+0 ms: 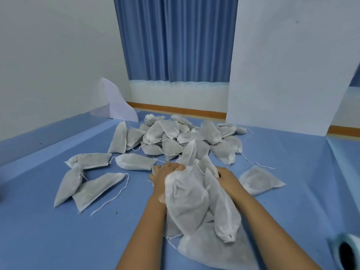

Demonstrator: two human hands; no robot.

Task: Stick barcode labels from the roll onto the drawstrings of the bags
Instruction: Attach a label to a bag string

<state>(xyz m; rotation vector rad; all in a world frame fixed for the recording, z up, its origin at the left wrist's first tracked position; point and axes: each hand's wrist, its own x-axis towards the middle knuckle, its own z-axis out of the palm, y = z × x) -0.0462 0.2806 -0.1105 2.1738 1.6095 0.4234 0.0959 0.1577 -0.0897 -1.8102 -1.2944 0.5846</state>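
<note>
- We wore the one camera on the head, facing forward and down.
- It sat close over the left hand [165,173] and right hand [228,178] at the bags [187,193], just below centre.
- The table [58,240] filled the lower half; the curtain [175,36] stood far off.

Blue work surface [58,240] under scattered white drawstring bags [171,141], label roll [345,250] at near-right edge.

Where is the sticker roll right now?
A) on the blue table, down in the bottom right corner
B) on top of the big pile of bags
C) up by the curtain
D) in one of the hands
A: the roll lies on the blue table at the bottom right edge of the view, while the left hand and right hand hold a bunch of bags.
</note>
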